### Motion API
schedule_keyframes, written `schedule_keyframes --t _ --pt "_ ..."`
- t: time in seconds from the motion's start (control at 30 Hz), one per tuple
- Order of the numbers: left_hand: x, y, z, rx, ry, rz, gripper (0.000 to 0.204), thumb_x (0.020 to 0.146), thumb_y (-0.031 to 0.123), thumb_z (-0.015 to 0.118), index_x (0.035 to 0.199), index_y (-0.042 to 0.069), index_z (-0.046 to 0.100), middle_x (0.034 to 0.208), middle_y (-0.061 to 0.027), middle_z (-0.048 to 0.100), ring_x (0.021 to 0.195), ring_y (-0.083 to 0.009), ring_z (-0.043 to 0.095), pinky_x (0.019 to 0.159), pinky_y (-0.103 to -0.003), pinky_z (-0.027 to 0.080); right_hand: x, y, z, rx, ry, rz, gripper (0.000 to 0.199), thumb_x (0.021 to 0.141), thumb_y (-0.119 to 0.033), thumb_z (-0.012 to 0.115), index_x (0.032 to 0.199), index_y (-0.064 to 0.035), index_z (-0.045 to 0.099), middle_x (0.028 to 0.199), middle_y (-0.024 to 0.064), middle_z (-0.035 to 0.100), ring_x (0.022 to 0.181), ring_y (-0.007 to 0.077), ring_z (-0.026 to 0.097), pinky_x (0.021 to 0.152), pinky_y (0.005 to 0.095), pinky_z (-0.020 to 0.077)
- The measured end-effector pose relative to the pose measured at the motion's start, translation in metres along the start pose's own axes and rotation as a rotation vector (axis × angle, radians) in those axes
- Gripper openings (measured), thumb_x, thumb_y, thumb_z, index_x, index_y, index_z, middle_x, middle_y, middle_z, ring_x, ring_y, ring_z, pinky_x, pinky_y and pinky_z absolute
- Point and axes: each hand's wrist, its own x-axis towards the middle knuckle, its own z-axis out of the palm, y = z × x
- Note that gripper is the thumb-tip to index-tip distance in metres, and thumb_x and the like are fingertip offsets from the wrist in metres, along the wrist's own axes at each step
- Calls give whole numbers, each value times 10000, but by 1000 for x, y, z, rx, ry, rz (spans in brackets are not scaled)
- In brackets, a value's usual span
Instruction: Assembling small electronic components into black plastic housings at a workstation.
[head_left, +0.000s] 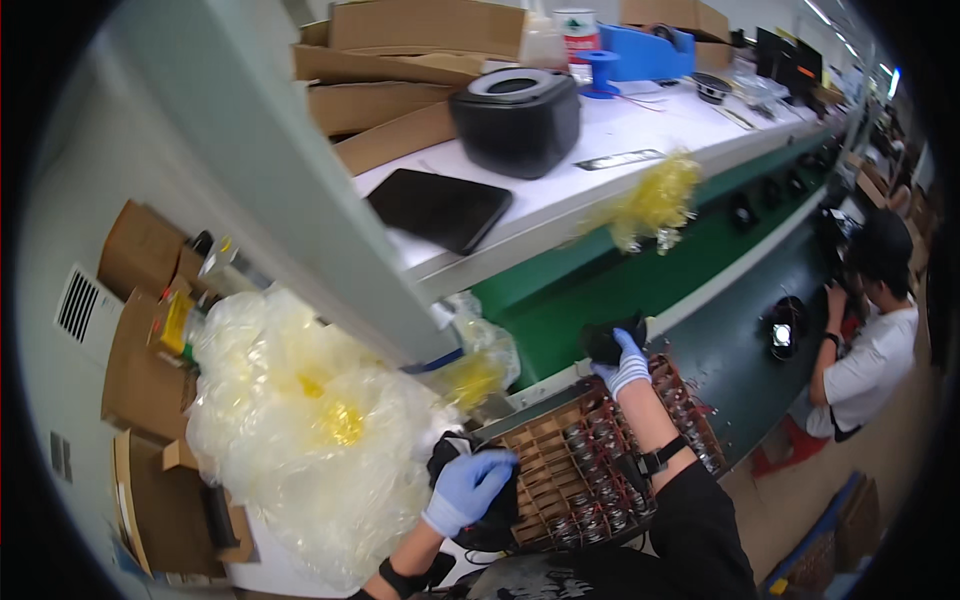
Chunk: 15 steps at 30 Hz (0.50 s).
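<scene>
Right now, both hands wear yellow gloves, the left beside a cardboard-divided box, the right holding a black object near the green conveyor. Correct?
Not quite: the head view shows light-blue gloves, not yellow. The left hand is beside the cardboard-divided box, the right hand holds a black object near the green conveyor.

The right hand [628,366] partly obscures a dark object [598,346]; its type cannot be determined. The left hand [470,490] covers part of a black item [488,532], likewise unidentifiable. The right forearm [650,418] conceals a section of the partitioned tray [535,455]. The lower edge cuts off the left forearm [412,552].
</scene>
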Motion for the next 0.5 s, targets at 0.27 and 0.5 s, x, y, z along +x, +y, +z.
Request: schedule_keyframes --t 0.27,0.5 --pt "-50 -26 10 -63 -70 -107 153 830 180 591 896 74 680 829 -97 669 713 -237 617 672 -308 475 94 -124 -22 -180 -151 -497 659 810 -405 616 1358 -169 336 1390 82 363 1244 288 354 1032 454 325" --pt "-65 -25 9 -101 87 -137 153 832 166 589 877 47 674 822 -87 669 726 -208 614 700 -301 480 44 -79 -19 -15 -268 -308 340 877 -264 564 1136 -46 528 1094 125 579 993 259 573 856 397 476"
